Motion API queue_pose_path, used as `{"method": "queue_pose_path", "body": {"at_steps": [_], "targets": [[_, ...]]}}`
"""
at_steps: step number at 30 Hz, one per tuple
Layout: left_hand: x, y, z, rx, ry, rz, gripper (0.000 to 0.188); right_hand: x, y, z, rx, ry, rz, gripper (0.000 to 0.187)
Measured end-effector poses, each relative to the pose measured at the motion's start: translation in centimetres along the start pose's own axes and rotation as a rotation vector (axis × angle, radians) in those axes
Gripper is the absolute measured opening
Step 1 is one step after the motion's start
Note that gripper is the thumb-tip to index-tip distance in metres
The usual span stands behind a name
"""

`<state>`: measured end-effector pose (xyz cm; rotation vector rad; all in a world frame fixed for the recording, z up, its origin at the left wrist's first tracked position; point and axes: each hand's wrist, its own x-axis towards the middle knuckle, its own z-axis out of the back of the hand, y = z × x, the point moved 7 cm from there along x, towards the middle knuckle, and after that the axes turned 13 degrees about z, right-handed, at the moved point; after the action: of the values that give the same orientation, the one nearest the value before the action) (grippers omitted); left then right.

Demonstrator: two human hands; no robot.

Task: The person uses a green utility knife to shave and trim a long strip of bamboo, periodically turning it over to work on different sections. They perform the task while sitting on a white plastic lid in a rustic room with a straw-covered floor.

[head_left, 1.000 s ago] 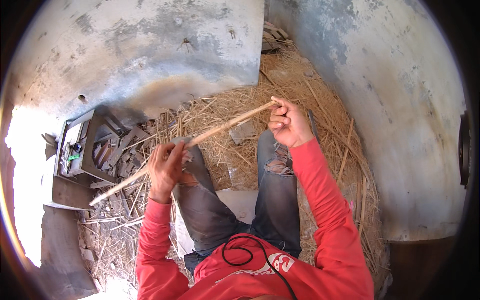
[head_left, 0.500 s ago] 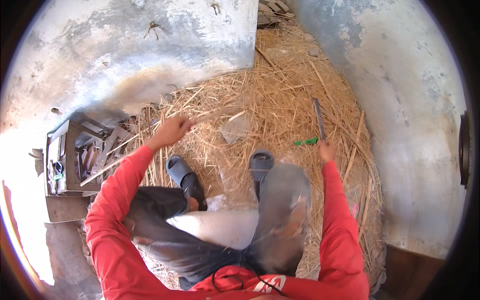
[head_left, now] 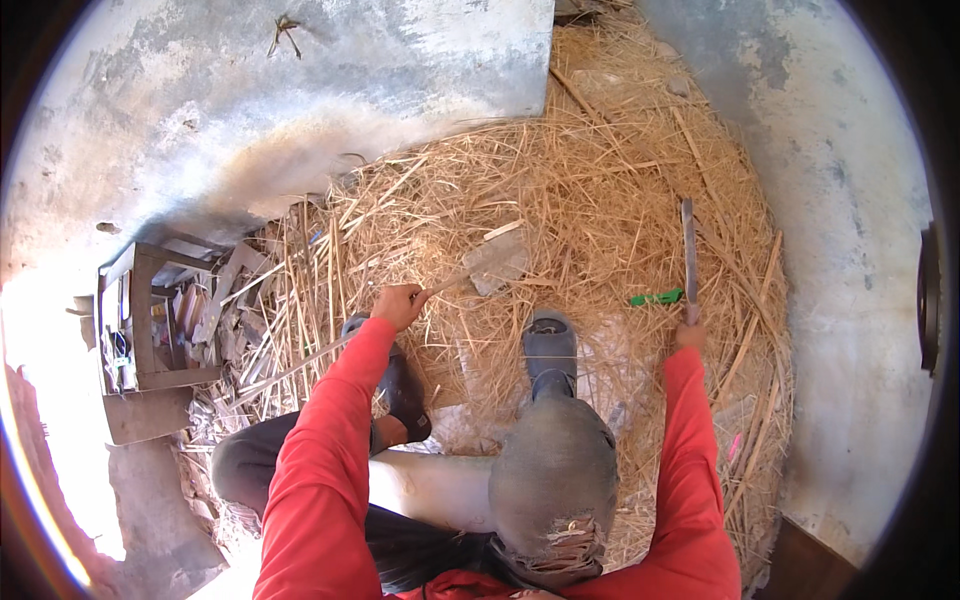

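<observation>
My left hand [head_left: 398,305] is closed around a long thin strip of wood or bamboo [head_left: 450,278]. One end of the strip reaches toward a flat grey stone block [head_left: 500,268]; whether it rests on the block I cannot tell. The other end runs back past my left forearm. On the right, my right hand [head_left: 688,337] grips the handle of a long-bladed knife [head_left: 689,240], its blade pointing away from me over the straw. Beside the blade lies a small bright green object [head_left: 657,297], its kind unclear.
Loose straw and split strips [head_left: 600,180] cover the floor. A wooden frame box [head_left: 150,320] holding small items stands at the left. Weathered walls rise at far left [head_left: 330,90] and right [head_left: 850,250]. My sandalled foot [head_left: 550,340] is between my hands.
My left hand has come nearer and to the right with the strip. The right hand and knife appear lower and further right; the whole view has shifted, and my knee has moved.
</observation>
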<state>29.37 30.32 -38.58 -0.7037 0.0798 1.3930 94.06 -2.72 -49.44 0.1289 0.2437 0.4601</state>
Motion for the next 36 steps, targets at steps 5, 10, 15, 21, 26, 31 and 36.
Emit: {"method": "queue_pose_path", "body": {"at_steps": [5, 10, 15, 21, 26, 31, 36], "targets": [[0.5, 4.9, -0.9, 0.048, -0.097, 0.129, 0.039, -5.9, 7.4, 7.5, 0.147, -0.306, 0.244, 0.04], [0.9, 3.7, -0.9, 0.106, -0.154, 0.147, 0.038, -18.5, 11.2, 17.5, 0.136, -0.447, 0.416, 0.036], [0.8, 4.0, -1.6, 0.177, -0.147, 0.156, 0.042, -23.5, 12.5, 8.7, 0.808, 0.263, 0.263, 0.038], [0.4, 3.3, -1.5, 0.164, -0.132, 0.164, 0.044, -27.8, 22.1, 6.8, 0.985, 0.621, 0.427, 0.036], [1.6, 4.5, -2.5, 0.152, -0.124, 0.181, 0.046, -28.9, 22.8, 5.2, 0.603, 0.228, 0.804, 0.034], [2.6, 4.6, -2.4, 0.206, -0.11, 0.188, 0.049, -28.8, 21.2, 2.6, 0.525, 0.236, 0.759, 0.035], [1.9, 4.3, -2.4, 0.219, -0.077, 0.204, 0.046, -28.4, 21.3, 1.8, 0.488, 0.257, 0.746, 0.036]]}}
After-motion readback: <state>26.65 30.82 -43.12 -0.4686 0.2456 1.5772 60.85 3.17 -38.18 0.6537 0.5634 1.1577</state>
